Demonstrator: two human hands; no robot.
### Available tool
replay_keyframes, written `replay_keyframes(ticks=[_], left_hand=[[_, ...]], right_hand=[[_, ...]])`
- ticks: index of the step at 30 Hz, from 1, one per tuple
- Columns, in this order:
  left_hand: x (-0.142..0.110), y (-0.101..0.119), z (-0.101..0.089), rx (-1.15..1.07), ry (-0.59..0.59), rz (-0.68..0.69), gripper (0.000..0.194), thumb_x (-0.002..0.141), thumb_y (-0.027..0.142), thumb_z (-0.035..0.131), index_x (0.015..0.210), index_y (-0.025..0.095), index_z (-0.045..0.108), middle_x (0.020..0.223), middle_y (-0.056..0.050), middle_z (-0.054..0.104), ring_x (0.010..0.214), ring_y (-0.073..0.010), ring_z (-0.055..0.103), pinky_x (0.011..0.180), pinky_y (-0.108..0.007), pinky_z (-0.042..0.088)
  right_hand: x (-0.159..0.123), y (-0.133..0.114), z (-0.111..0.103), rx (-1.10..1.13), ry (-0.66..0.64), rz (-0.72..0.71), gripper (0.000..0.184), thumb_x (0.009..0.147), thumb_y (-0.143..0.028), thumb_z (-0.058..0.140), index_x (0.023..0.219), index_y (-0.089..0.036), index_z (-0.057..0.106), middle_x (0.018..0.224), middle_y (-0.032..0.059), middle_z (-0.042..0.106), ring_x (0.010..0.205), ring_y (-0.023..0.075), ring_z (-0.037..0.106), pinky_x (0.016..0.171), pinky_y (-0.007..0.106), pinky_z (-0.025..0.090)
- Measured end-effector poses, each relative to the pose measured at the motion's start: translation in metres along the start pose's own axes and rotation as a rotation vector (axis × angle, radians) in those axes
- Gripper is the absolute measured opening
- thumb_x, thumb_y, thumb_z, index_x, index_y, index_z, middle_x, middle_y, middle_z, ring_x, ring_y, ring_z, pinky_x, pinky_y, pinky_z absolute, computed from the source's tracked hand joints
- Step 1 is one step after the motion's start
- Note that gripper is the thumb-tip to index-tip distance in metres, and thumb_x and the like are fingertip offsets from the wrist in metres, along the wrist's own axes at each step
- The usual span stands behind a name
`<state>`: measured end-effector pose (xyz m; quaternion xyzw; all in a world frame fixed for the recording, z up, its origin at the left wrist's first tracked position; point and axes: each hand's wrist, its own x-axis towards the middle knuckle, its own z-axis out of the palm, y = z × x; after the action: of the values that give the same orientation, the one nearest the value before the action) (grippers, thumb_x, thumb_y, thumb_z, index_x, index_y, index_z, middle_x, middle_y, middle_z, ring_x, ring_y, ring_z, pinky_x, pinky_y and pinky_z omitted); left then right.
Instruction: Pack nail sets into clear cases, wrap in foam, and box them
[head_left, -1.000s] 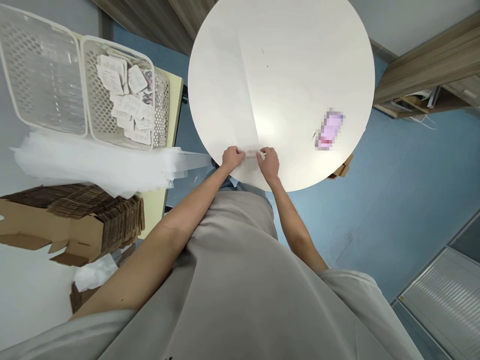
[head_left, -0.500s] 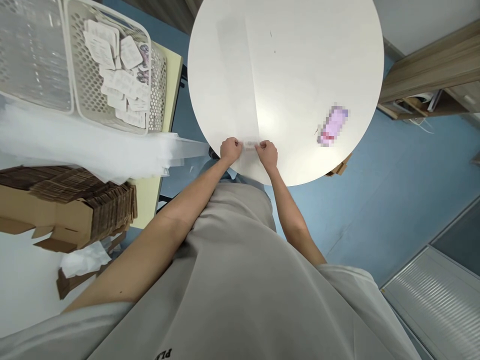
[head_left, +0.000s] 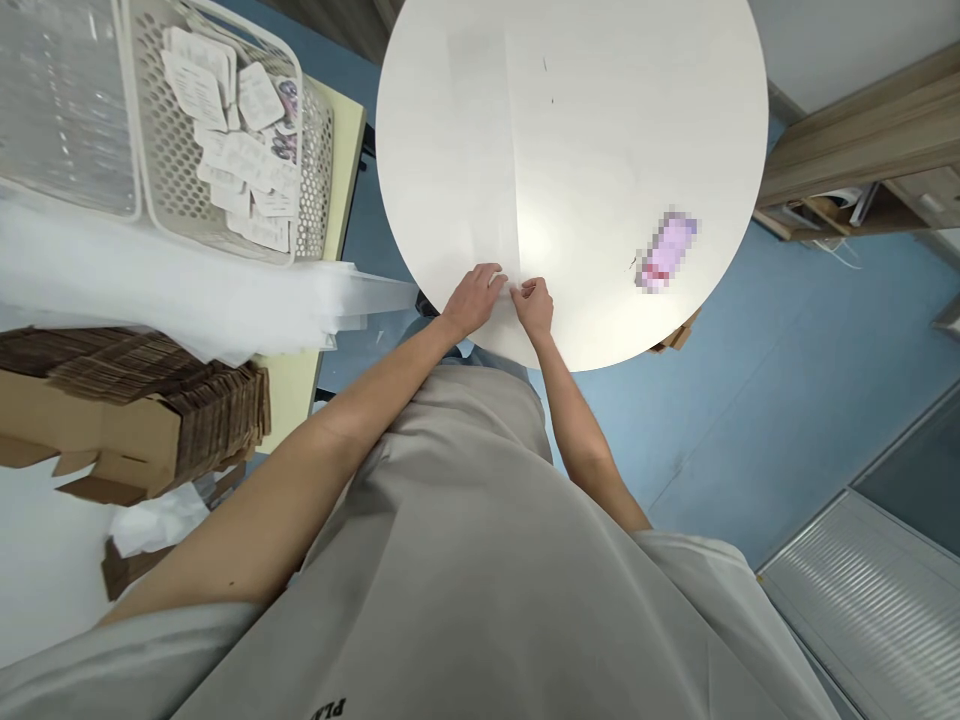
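Note:
A long translucent white strip [head_left: 484, 150], like thin packing film or foam, lies lengthwise on the round white table [head_left: 600, 120]. My left hand [head_left: 475, 300] rests over its near end, fingers stretched toward the right and slightly apart. Across from it, my right hand [head_left: 534, 308] has thumb and fingers pinched at the strip's near right edge. The two sets of fingertips are close together. Whatever lies under my left fingers is hidden.
A blurred pink-purple object [head_left: 667, 250] lies at the table's right. On a yellowish side table [head_left: 289, 400] at left are a white basket [head_left: 315, 190] of printed cards, stacked white sheets [head_left: 187, 290] and folded cardboard boxes [head_left: 142, 430]. A wooden shelf [head_left: 862, 140] stands at right.
My left hand has moved right, from the strip's left edge over its near end, and its fingers have straightened. The right hand stays nearly in place. The strip has shifted slightly right.

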<state>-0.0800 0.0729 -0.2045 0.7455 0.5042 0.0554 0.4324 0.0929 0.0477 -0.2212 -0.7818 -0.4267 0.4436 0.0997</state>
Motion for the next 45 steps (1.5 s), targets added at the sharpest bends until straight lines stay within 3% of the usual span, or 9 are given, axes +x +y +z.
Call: replay_keyframes(ticks=[6,9,11,18,22,26,34,41,45], left_hand=[[-0.013,-0.001,0.008,0.077,-0.094,0.119,0.062,0.104,0.037,0.050,0.161,0.012,0.049,0.172,-0.024,0.042,0.164,-0.0380,0.032,0.134,-0.059,0.026],[-0.017,0.003,0.011,0.102,-0.135,0.122,0.096,0.094,0.059,0.069,0.168,0.006,0.037,0.177,-0.029,0.028,0.168,-0.0457,0.019,0.135,-0.060,0.020],[-0.017,0.006,0.013,0.127,-0.158,0.115,0.110,0.087,0.059,0.077,0.170,0.004,0.031,0.179,-0.031,0.022,0.168,-0.0484,0.014,0.135,-0.060,0.018],[-0.002,0.008,0.008,0.144,-0.127,0.049,0.079,0.091,0.019,0.062,0.166,0.006,0.041,0.173,-0.027,0.039,0.164,-0.0425,0.033,0.133,-0.059,0.029],[0.004,0.006,-0.003,0.118,-0.130,0.034,0.069,0.088,0.019,0.066,0.154,0.009,0.054,0.164,-0.026,0.048,0.158,-0.0432,0.040,0.130,-0.058,0.035],[0.003,0.005,-0.008,0.046,-0.116,0.001,0.064,0.086,0.030,0.076,0.145,0.014,0.059,0.156,-0.023,0.052,0.151,-0.0434,0.046,0.123,-0.054,0.043],[-0.008,0.012,-0.012,-0.089,-0.002,-0.163,0.050,0.091,0.032,0.071,0.139,0.020,0.063,0.147,-0.016,0.060,0.129,-0.0357,0.064,0.112,-0.047,0.051],[-0.004,0.009,-0.014,-0.286,0.169,-0.382,0.046,0.095,0.051,0.069,0.129,0.020,0.068,0.133,-0.015,0.073,0.124,-0.0330,0.068,0.108,-0.043,0.052],[0.006,0.001,-0.016,-0.367,0.208,-0.517,0.037,0.090,0.041,0.073,0.120,0.018,0.070,0.125,-0.013,0.077,0.115,-0.0283,0.071,0.099,-0.037,0.055]], right_hand=[[0.008,0.004,-0.003,0.050,0.000,0.014,0.021,0.097,-0.043,0.067,0.105,-0.025,0.058,0.105,0.0082,0.075,0.105,0.0268,0.072,0.098,0.043,0.056],[0.014,0.004,-0.006,0.048,-0.020,0.018,0.021,0.096,-0.044,0.067,0.101,-0.024,0.061,0.106,0.0084,0.076,0.104,0.0262,0.072,0.096,0.041,0.056],[0.018,0.003,-0.007,0.065,-0.035,0.000,0.022,0.096,-0.045,0.067,0.098,-0.024,0.062,0.106,0.0082,0.076,0.103,0.0257,0.072,0.094,0.040,0.057],[0.017,0.000,-0.027,0.013,-0.078,-0.147,0.024,0.104,-0.038,0.053,0.115,-0.022,0.068,0.108,0.0091,0.077,0.100,0.0257,0.072,0.094,0.043,0.059],[0.003,-0.004,-0.045,-0.138,-0.091,-0.420,0.038,0.106,-0.027,0.049,0.142,-0.024,0.063,0.150,0.0133,0.065,0.134,0.0284,0.063,0.110,0.050,0.055],[-0.004,-0.007,-0.048,-0.219,-0.211,-0.574,0.042,0.106,-0.021,0.047,0.144,-0.025,0.064,0.163,0.0115,0.057,0.150,0.0264,0.051,0.121,0.052,0.048],[0.008,-0.005,-0.050,-0.231,-0.269,-0.601,0.050,0.095,-0.017,0.069,0.145,-0.022,0.065,0.159,0.0126,0.060,0.144,0.0336,0.052,0.115,0.056,0.053],[0.035,-0.015,-0.044,-0.135,-0.228,-0.486,0.030,0.106,-0.041,0.062,0.124,-0.021,0.075,0.127,0.0121,0.071,0.111,0.0282,0.066,0.101,0.043,0.057],[0.048,-0.019,-0.033,-0.165,-0.175,-0.400,0.030,0.106,-0.049,0.062,0.110,-0.022,0.074,0.113,0.0095,0.073,0.099,0.0275,0.066,0.097,0.043,0.056]])
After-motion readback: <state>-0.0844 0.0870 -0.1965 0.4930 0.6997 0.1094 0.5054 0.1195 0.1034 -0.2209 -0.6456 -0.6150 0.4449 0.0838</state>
